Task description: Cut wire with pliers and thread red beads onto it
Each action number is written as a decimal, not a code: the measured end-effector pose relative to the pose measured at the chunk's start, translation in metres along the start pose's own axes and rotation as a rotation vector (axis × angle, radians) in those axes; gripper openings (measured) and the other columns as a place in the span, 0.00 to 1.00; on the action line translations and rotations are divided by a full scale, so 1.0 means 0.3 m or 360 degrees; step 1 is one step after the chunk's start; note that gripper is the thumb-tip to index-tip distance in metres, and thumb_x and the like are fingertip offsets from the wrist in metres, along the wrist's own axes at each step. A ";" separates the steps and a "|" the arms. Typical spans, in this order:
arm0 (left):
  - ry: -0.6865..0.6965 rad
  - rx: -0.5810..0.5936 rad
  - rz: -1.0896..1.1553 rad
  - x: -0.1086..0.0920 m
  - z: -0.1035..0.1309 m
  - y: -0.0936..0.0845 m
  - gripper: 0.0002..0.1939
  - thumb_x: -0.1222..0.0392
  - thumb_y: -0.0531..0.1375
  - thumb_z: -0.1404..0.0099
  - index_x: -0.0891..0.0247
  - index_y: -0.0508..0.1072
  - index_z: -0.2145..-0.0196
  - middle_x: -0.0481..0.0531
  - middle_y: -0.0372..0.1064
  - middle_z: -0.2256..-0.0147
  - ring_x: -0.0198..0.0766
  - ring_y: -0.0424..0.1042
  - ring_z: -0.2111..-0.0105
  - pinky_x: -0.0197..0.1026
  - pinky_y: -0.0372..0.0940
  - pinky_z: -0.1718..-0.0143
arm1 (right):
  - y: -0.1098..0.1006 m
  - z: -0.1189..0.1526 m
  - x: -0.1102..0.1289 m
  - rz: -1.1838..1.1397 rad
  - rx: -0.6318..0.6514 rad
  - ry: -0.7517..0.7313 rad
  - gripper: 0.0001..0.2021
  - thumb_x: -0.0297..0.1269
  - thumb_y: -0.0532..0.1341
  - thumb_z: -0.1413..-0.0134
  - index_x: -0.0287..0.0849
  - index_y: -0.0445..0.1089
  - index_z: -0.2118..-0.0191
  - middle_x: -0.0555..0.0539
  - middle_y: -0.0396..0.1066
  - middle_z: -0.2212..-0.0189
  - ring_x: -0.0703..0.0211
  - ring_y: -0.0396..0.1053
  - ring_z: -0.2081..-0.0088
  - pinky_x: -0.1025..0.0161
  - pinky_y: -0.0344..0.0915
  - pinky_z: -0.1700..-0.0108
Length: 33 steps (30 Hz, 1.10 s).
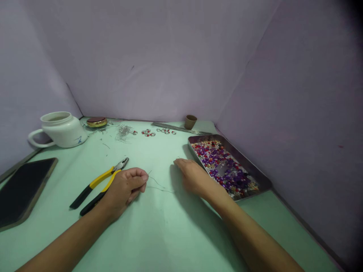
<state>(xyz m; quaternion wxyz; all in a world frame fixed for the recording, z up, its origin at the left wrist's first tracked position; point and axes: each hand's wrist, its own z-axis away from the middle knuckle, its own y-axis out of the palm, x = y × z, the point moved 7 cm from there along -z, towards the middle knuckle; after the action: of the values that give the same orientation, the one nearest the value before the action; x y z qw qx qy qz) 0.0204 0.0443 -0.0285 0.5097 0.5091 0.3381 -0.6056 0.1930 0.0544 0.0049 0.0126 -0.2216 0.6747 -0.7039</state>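
Thin wire (157,181) stuck out of left hand (124,190), pinched between thumb and fingers. Long axis ran mostly left-right, sloping toward the wearer at its right end; free end pointed at the area below right hand (193,178). A short tip poked up by the left thumb. Fainter line under it: wire or shadow, could not tell.

Wire lay between the hands, just above or on green table (150,234), right of left hand, apart from right hand. Right hand was palm down, fingers together and bent; grasp could not be told. Metal tray (256,173) of beads sat just beside right hand. Pliers (100,178) lay partly under left hand, jaws pointing away.
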 end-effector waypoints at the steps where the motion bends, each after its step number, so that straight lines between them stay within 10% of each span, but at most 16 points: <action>1: -0.0012 0.0017 -0.0002 -0.001 -0.002 0.002 0.07 0.60 0.58 0.45 0.66 0.65 0.77 0.43 0.62 0.84 0.19 0.45 0.91 0.31 0.36 0.87 | -0.007 -0.004 0.000 -0.0037 -0.0065 -0.0017 0.29 0.13 0.48 0.67 0.39 0.67 0.55 0.41 0.67 0.54 0.51 0.63 0.51 0.59 0.58 0.51; 16: -0.0112 0.0053 0.0012 0.009 -0.002 0.012 0.07 0.62 0.59 0.46 0.66 0.66 0.77 0.43 0.62 0.86 0.19 0.43 0.91 0.29 0.35 0.89 | 0.012 -0.014 -0.011 -0.1121 -0.0509 0.0141 0.10 0.26 0.54 0.54 0.42 0.72 0.68 0.47 0.73 0.68 0.59 0.69 0.65 0.60 0.63 0.59; 33: -0.0026 0.0047 -0.0096 0.016 0.011 0.038 0.08 0.59 0.61 0.47 0.67 0.68 0.74 0.41 0.63 0.86 0.20 0.49 0.90 0.26 0.42 0.89 | 0.182 0.011 0.134 -0.2462 0.0059 0.0546 0.09 0.32 0.66 0.64 0.36 0.65 0.77 0.52 0.66 0.86 0.68 0.62 0.84 0.68 0.61 0.78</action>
<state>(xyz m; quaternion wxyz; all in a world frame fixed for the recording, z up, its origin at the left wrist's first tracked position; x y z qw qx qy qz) 0.0306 0.0371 -0.0312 0.4863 0.5012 0.3401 -0.6298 0.1425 0.0338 -0.0355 -0.5807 -0.5157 0.3100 -0.5484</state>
